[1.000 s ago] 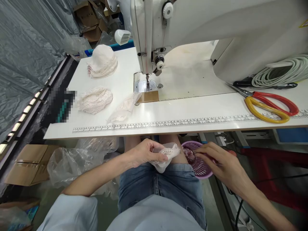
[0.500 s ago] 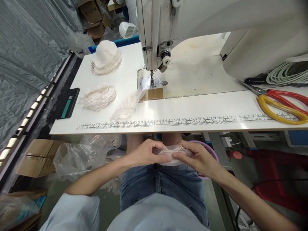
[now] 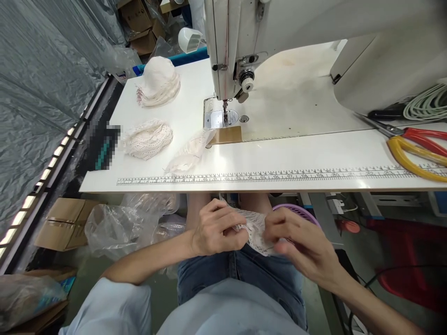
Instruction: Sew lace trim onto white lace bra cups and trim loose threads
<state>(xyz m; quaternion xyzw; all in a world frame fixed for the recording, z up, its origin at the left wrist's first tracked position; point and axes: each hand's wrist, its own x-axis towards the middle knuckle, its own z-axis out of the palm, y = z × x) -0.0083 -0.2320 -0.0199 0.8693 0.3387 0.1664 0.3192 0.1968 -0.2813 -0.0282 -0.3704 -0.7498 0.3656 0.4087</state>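
Note:
Over my lap, in front of the table edge, a sheer white lace piece (image 3: 257, 229) is stretched between my two hands. My left hand (image 3: 220, 229) pinches its left side, fingers curled over the cloth. At the right side, my right hand (image 3: 302, 242) has its bent fingers closed on the lace; its fingertips are partly blurred. On the table lie a crumpled sheer lace piece (image 3: 191, 152) near the presser foot (image 3: 225, 114), a bundle of lace (image 3: 148, 139) and a stack of cream fabric pieces (image 3: 159, 81).
The sewing machine (image 3: 251, 42) stands over the table (image 3: 296, 160), which has a printed ruler (image 3: 258, 178) along its front. Scissors (image 3: 408, 139) with red and yellow handles lie at right. Below are a purple basket (image 3: 296, 210), plastic bags (image 3: 115, 228) and a cardboard box (image 3: 66, 223).
My hands have turned knuckles up and spread the lace, which was bunched between the fingertips. My right hand has shifted right and lower. The view has shifted slightly.

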